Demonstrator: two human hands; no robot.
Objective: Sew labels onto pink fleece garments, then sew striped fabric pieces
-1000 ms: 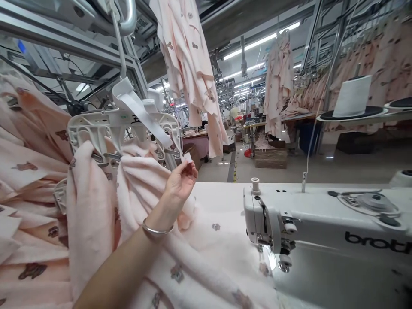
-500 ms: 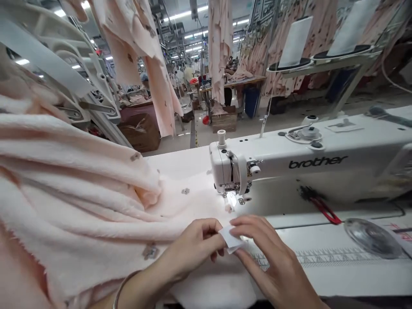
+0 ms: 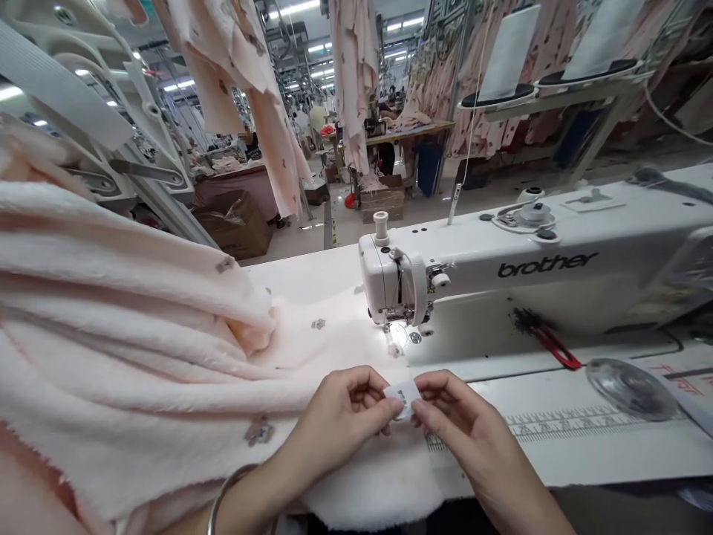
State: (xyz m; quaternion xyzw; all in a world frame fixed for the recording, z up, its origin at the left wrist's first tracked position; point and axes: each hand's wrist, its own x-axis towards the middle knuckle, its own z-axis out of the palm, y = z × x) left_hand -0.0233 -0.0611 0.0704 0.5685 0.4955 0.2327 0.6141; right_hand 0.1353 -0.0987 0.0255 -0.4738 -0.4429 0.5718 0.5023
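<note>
in the head view, the person's left hand [image 3: 348, 412] and right hand [image 3: 473, 427] meet in front of the sewing machine [image 3: 535, 260], each pinching a small white label [image 3: 411, 390] between thumb and fingers, so both grips are narrow. the label sits between the two hands, just short of the lit needle area, with a little dark print on its face; whether it touches anything below cannot be told. a bracelet [image 3: 219, 494] circles the left wrist. pale pink cloth [image 3: 139, 316] with small printed figures lies in folds to the left, runs flat up to the needle area and spreads under the left hand. right of the hands, red-handled snips [image 3: 560, 351] lie at the machine's base, near a round clear dish [image 3: 632, 390]. two thread cones [image 3: 509, 56] stand behind the machine.
</note>
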